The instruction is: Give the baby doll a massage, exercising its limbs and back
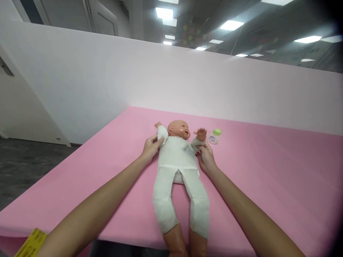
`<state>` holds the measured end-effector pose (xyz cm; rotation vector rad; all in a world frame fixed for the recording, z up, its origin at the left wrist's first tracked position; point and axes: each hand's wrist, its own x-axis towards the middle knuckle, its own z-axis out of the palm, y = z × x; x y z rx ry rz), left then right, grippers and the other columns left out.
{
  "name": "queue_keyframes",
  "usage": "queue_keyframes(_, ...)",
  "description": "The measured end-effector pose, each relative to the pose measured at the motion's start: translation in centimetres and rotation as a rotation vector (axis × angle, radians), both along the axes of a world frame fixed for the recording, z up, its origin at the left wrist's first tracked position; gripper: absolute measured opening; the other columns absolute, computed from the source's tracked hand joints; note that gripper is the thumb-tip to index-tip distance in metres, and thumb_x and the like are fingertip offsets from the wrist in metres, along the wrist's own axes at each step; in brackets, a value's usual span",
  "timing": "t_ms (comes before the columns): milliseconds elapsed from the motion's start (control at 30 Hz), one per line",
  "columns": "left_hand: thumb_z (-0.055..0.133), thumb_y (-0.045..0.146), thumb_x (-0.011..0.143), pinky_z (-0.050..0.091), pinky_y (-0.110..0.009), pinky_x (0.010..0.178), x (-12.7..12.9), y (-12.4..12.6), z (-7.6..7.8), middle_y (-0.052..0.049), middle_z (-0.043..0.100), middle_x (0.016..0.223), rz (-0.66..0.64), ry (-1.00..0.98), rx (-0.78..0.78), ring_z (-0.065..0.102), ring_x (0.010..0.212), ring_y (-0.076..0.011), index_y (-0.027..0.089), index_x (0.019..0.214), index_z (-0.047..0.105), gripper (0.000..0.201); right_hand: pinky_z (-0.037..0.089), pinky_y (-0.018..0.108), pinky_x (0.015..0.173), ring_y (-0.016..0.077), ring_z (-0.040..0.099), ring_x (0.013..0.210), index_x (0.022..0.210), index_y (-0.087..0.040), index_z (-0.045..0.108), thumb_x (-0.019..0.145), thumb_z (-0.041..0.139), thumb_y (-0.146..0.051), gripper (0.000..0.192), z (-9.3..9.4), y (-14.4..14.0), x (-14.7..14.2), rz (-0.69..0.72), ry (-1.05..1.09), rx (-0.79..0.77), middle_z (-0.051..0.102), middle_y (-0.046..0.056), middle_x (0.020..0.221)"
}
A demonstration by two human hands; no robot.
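A baby doll (177, 153) with a white cloth body lies on its back, its plastic head toward the wall and its feet toward me. My left hand (152, 148) pinches the doll's cloth upper arm on the left side, thumb on top. On the other side, my right hand (206, 157) grips the doll's other sleeve just below its plastic hand; some of those fingers are hidden behind the arm. Both doll arms are raised beside its head. Just beyond my right hand stands a small clear bottle (214, 137) with a green cap and a printed label.
A pink cover (268, 171) spreads over the table under the doll. Behind it rises a white wall (187, 82) with glass above that shows ceiling lights. At the left is a white door (29, 103). Something yellow with dark marks (31, 244) shows at the lower left.
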<state>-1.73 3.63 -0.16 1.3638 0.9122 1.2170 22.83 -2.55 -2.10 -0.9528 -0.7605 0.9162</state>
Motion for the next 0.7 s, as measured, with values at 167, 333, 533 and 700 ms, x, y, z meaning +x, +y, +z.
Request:
queue_keyframes(167, 0.077, 0.059, 0.078, 0.036, -0.024, 0.056, 0.03, -0.03, 0.0, -0.002, 0.06, 0.082, 0.004, 0.009, 0.018, 0.049, 0.07, -0.0131, 0.016, 0.086, 0.066, 0.045, 0.039, 0.028, 0.06, 0.0145, 0.055, 0.069, 0.083, -0.024, 0.065, 0.069, 0.072, -0.024, 0.016, -0.06, 0.05, -0.04, 0.038, -0.02, 0.033, 0.065, -0.002, 0.077)
queue_keyframes(333, 0.076, 0.057, 0.08, 0.036, -0.023, 0.056, -0.01, 0.02, 0.0, -0.001, 0.058, 0.081, 0.0, 0.016, 0.002, 0.047, 0.069, -0.0125, 0.016, 0.087, 0.066, 0.043, 0.031, 0.027, 0.054, 0.0111, 0.042, 0.059, 0.084, -0.024, 0.068, 0.068, 0.071, -0.024, 0.017, 0.23, -0.03, -0.04, -0.015, 0.018, -0.027, 0.055, -0.005, 0.069)
queue_keyframes(533, 0.078, 0.056, 0.078, 0.034, -0.024, 0.055, -0.01, -0.1, 0.13, -0.001, 0.061, 0.08, 0.006, 0.001, 0.008, 0.049, 0.069, -0.0131, 0.016, 0.086, 0.067, 0.043, 0.032, 0.027, 0.054, 0.0114, 0.043, 0.06, 0.088, -0.024, 0.07, 0.069, 0.071, -0.027, 0.019, 0.16, -0.01, -0.01, -0.012, 0.004, -0.023, 0.055, -0.004, 0.071)
queue_keyframes(700, 0.079, 0.044, 0.075, 0.039, -0.025, 0.059, -0.04, -0.2, 0.32, -0.004, 0.069, 0.089, -0.056, -0.034, 0.005, 0.057, 0.075, -0.0159, 0.016, 0.093, 0.072, 0.034, 0.032, 0.027, 0.051, 0.0116, 0.044, 0.06, 0.083, -0.024, 0.067, 0.068, 0.071, -0.027, 0.015, 0.36, -0.04, -0.04, -0.028, 0.004, -0.034, 0.056, -0.004, 0.07)
